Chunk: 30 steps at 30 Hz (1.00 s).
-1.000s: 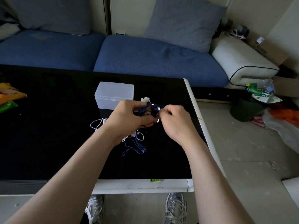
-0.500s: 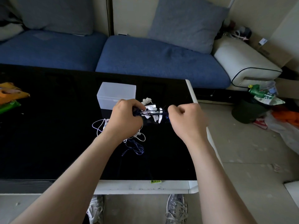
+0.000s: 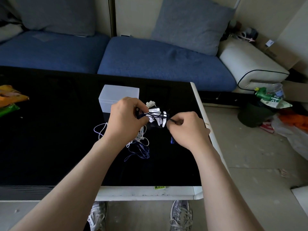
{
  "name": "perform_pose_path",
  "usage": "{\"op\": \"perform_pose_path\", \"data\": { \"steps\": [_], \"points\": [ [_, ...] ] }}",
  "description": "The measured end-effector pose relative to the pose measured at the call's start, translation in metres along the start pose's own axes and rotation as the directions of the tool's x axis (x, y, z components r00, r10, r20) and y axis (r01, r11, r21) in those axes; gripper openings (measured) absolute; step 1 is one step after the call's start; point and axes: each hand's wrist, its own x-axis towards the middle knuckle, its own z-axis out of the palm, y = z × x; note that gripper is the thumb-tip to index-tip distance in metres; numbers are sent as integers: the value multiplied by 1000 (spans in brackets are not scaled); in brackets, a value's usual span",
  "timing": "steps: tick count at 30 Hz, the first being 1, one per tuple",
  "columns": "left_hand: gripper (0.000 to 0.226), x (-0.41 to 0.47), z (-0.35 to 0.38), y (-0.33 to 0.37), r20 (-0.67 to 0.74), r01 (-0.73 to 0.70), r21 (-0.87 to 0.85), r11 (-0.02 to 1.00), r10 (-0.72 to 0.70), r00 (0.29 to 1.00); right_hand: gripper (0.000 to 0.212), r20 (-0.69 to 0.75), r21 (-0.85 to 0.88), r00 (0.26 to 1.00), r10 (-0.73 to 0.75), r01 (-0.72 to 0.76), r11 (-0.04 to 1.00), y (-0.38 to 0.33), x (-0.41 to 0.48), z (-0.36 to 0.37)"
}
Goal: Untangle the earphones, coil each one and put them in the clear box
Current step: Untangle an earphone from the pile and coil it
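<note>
Both hands work just above the glossy black rectangular table [image 3: 50, 139], a little apart from each other. The left hand [image 3: 126, 119] has its fingers and thumb curled round a bunch of thin dark blue earphone cable [image 3: 154, 114]. Several strands run taut from it toward 3 o'clock, where the right hand [image 3: 186, 129] pinches one strand between thumb and bent forefinger. More of the blue cable lies in loose loops on the table at 6 o'clock from the left hand. A thin white earphone cable [image 3: 100, 130] sprawls beneath the left wrist, mixed in with the blue one, with one loop reaching out toward 9 o'clock.

Small white earbud pieces [image 3: 150, 103] lie at 1 o'clock from the left hand, just beside the frosted clear plastic box [image 3: 119, 99]. The box stands on the table at 12 o'clock from that hand; I cannot tell whether anything is inside.

Past the table at 12 o'clock is a blue fabric sofa [image 3: 158, 64] with a grey square pillow [image 3: 191, 25]. Orange and green snack packets [image 3: 10, 99] lie at the table's 9 o'clock edge. On the floor at 3 o'clock stands a dark bin [image 3: 251, 117] with a green bottle [image 3: 261, 95] on its heap. At 6 o'clock, grey laced sneakers [image 3: 180, 214] show under the table's edge.
</note>
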Motion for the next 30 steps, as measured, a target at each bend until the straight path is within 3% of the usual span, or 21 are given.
{"op": "perform_pose_path", "data": {
  "steps": [5,8,12,15,18,21,24,28,30],
  "points": [
    [13,0,3,1,-5,-49,6,999,49,999,13,81,290,996,-29,5,957,1,5,-1],
    [30,1,3,2,18,-6,-45,999,7,1000,7,110,351,993,-51,9,936,-1,4,-3],
    [44,0,2,3,75,111,-237,965,-96,993,13,131,386,988,-81,24,922,-5,-1,-7],
    [33,0,3,4,83,109,-315,943,-87,993,15,153,408,983,-102,31,912,-9,-6,-11],
    [26,1,4,5,70,44,-287,957,-25,997,17,156,502,982,-107,14,865,-11,-6,-9],
    [14,2,5,2,64,44,-289,956,-27,998,22,66,454,994,-92,52,889,-5,2,-3],
    [5,4,6,1,122,180,-420,890,-141,982,29,-15,345,997,-74,75,936,-4,4,-2],
    [7,5,7,8,274,365,-650,667,-243,931,50,30,442,999,30,-40,896,-12,1,-8],
    [6,5,8,9,279,362,-649,669,-234,931,61,56,435,997,57,-76,897,-15,0,-9]
  ]
}}
